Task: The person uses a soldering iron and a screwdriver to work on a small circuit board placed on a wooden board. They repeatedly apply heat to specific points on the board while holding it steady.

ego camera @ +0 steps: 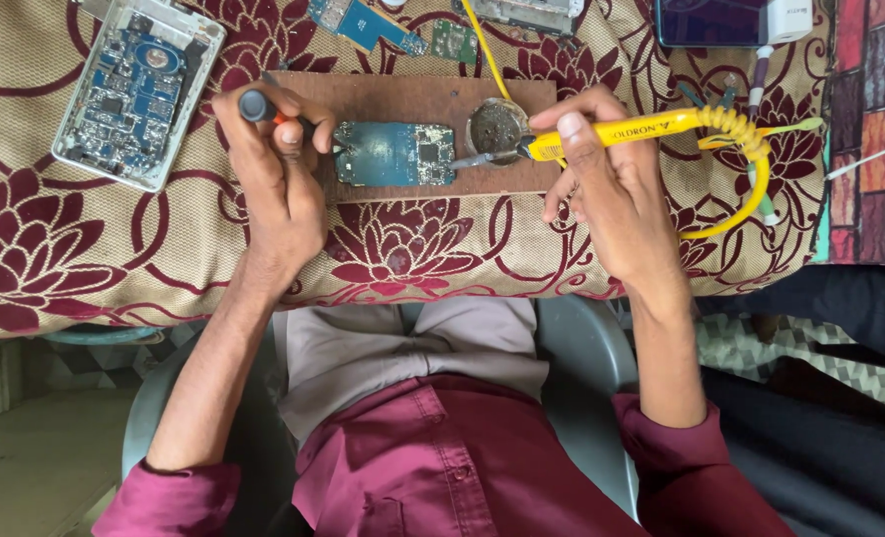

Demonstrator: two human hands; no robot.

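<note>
A counter [84, 268] under a cream cloth with maroon flowers carries an opened device with a blue board [136, 91] at the far left, 2 loose board pieces [363, 22] along the far edge, and a dark phone [711, 20] beside a white charger [786, 20]

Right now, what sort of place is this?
Likely a small phone or electronics repair bench. The right hand holds a yellow-handled soldering iron, the left hand a dark-handled tool, over a blue circuit board on a brown wooden board. An opened phone body lies nearby.
</note>
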